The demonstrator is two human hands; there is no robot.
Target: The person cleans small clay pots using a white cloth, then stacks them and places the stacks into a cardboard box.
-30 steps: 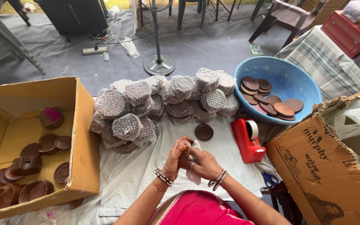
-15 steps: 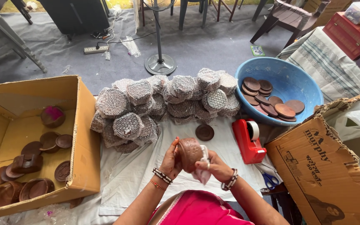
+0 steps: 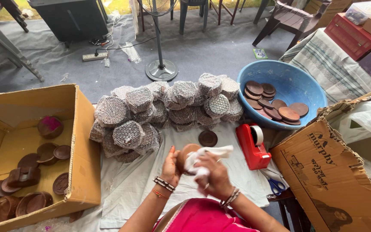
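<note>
Here the left hand (image 3: pixel 171 165) cups a brown disc (image 3: pixel 186 154) upright, fingers curled round its edge to steady it, while the right hand (image 3: pixel 213 176) pinches a white cloth (image 3: pixel 202 161) against its face. Wrapped bundles (image 3: pixel 164 111) sit at twelve o'clock, the tape dispenser (image 3: pixel 254 146) at two.

1. The round brown wooden disc (image 3: pixel 186 155) stands almost on edge, held up above the white sheet, half hidden.
2. The crumpled white cloth (image 3: pixel 202 160) covers the disc's right side and touches it.
</note>
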